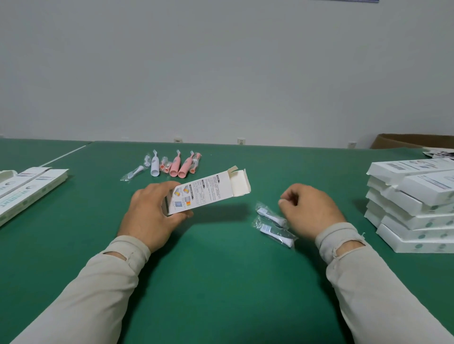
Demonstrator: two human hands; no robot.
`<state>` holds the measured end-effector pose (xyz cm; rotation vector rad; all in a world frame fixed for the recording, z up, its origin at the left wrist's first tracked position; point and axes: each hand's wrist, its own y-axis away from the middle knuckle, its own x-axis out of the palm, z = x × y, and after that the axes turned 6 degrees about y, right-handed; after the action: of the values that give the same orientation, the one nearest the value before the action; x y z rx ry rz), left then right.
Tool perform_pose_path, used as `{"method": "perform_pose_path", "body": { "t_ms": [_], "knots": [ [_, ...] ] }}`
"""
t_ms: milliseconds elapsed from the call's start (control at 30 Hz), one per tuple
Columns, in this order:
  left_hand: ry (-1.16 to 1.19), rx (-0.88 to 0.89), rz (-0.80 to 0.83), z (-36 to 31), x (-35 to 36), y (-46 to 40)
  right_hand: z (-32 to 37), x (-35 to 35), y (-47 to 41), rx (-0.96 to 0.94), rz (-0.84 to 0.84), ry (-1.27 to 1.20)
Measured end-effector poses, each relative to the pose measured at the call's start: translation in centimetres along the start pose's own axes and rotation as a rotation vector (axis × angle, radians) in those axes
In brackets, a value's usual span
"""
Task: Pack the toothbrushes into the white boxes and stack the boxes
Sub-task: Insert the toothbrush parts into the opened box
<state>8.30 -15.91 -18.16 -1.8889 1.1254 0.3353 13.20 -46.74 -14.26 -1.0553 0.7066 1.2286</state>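
A plain, pale grey-white painted wall (221,68) fills the upper half of the view, evenly lit with no strong shadows. Low on it, just above the far edge of the bench, sit three small white wall sockets (240,141). The wide bench (221,282) is covered in a smooth dark green mat; at far left a thin pale seam (65,153) separates it from a second green surface. At far right, behind the bench edge, the rim of a brown cardboard carton (403,141) shows. A sliver of something blue (348,1) touches the top edge.
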Motion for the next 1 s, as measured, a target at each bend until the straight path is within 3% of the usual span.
{"method": "perform_pose_path", "body": {
  "t_ms": [67,233,433,500,600,733,833,1000],
  "knots": [
    [0.006,-0.002,0.000,0.0,0.0,0.0,0.6,0.0,0.3,-0.011,-0.097,-0.025],
    [-0.003,-0.001,0.030,-0.1,0.1,0.1,1.4,1.5,0.8,0.018,0.208,0.077],
    [0.001,0.004,0.036,-0.2,0.1,0.2,0.9,1.4,0.3,0.036,0.193,0.112],
    [0.002,0.006,0.042,-0.3,0.1,0.2,0.8,1.2,0.2,0.019,0.092,-0.030],
    [0.006,0.008,0.042,-0.4,0.2,0.2,1.2,0.7,0.2,0.039,0.000,-0.469],
    [0.007,0.019,0.044,-0.4,0.2,0.3,2.4,0.3,0.9,0.126,0.062,-0.894],
    [0.025,0.025,0.051,-0.4,0.2,0.3,2.7,0.3,1.2,0.135,0.086,-1.049],
    [0.045,0.027,0.048,-0.3,0.3,0.3,2.9,0.4,1.0,0.084,0.131,-1.111]
  ]
}}
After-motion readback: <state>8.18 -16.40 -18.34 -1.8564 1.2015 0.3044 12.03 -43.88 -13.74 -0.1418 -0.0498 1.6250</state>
